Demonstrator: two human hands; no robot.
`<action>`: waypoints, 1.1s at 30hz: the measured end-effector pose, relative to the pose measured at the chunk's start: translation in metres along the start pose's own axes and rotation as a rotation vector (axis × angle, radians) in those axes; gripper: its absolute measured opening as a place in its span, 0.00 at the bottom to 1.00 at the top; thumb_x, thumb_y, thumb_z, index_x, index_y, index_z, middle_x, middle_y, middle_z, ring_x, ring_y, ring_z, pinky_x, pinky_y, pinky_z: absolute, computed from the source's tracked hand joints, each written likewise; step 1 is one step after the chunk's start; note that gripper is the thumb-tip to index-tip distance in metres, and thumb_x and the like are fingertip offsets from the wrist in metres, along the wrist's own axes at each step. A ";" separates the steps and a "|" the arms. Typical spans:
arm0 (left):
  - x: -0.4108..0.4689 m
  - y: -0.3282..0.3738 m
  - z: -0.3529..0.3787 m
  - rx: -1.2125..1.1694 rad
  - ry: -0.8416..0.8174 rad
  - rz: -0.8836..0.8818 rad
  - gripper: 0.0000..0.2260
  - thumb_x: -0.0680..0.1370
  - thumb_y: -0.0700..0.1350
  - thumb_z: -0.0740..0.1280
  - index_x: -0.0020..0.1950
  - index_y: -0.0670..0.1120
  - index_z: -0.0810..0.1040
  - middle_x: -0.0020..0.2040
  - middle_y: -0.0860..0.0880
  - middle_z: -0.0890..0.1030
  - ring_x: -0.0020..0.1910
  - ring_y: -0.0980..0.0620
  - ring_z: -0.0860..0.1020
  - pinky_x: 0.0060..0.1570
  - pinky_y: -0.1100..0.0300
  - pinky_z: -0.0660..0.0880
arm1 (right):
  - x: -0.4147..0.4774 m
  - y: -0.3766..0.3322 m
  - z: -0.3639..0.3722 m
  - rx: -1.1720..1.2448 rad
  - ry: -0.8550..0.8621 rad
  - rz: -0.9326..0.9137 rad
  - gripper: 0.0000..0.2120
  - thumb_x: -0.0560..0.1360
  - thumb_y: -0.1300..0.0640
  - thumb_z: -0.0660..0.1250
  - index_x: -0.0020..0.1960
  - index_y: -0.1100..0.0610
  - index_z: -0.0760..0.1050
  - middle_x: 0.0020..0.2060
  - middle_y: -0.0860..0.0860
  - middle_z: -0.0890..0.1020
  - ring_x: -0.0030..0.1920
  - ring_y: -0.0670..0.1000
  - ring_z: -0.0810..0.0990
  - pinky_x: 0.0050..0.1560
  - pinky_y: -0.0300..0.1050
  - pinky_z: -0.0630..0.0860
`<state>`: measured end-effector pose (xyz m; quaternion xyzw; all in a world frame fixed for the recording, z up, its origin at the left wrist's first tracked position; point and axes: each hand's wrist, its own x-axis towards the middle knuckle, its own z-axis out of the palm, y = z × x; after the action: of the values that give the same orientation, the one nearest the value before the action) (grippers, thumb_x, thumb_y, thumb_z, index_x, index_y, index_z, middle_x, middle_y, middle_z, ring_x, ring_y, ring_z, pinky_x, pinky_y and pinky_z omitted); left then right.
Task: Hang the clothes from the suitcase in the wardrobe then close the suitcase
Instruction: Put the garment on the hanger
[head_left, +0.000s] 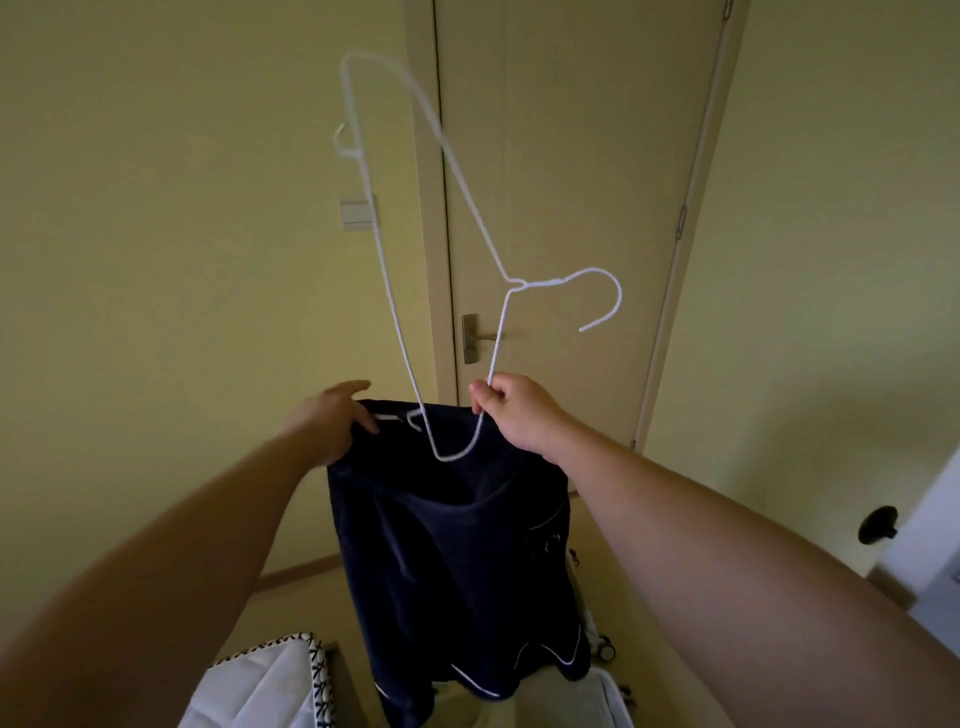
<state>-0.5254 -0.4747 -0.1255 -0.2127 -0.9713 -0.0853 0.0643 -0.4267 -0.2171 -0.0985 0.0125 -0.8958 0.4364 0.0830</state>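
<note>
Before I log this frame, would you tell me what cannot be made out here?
- wardrobe: outside the head view entirely.
- suitcase: head view, cut off by the bottom edge and hidden behind the dark garment.
- dark garment: head view, hangs bunched, so its type is unclear.
- hanger, top corner: head view, motion-blurred.

left hand (332, 423) gripping dark garment (452, 545), right hand (511, 413) pinching hanger (395, 291)

A pale door (571, 182) stands shut in the far wall, with a metal handle (480, 339) low on its left edge and a hinge (681, 222) on its right. Left of it, a light switch (357, 211) sits in the yellow wall (156, 208). Near left lies white cloth (260, 680) edged in dark stitching. Far right, a black knob (878, 525) sticks out from a white panel (937, 514).
</note>
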 end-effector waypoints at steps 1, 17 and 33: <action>0.004 -0.002 -0.005 -0.059 0.040 -0.049 0.26 0.72 0.30 0.58 0.46 0.60 0.82 0.72 0.53 0.71 0.64 0.47 0.75 0.60 0.56 0.75 | 0.000 0.005 0.000 -0.058 0.001 0.000 0.18 0.82 0.47 0.58 0.42 0.58 0.78 0.27 0.47 0.69 0.26 0.46 0.66 0.30 0.40 0.63; 0.003 0.061 -0.040 -0.644 0.161 -0.113 0.25 0.70 0.28 0.55 0.54 0.46 0.84 0.53 0.47 0.83 0.54 0.45 0.80 0.52 0.55 0.78 | 0.002 0.016 0.003 -0.034 0.037 0.303 0.08 0.71 0.68 0.66 0.44 0.58 0.82 0.38 0.51 0.80 0.45 0.54 0.80 0.48 0.47 0.78; 0.001 0.074 -0.018 -0.867 0.064 -0.363 0.14 0.76 0.51 0.71 0.45 0.38 0.84 0.34 0.43 0.78 0.33 0.46 0.77 0.35 0.56 0.74 | 0.000 0.023 0.015 0.028 0.009 0.423 0.12 0.67 0.68 0.64 0.48 0.62 0.82 0.45 0.56 0.83 0.48 0.56 0.80 0.51 0.47 0.79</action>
<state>-0.4930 -0.4117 -0.0971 -0.0439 -0.8651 -0.4994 -0.0164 -0.4310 -0.2147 -0.1251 -0.1768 -0.8719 0.4567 -0.0069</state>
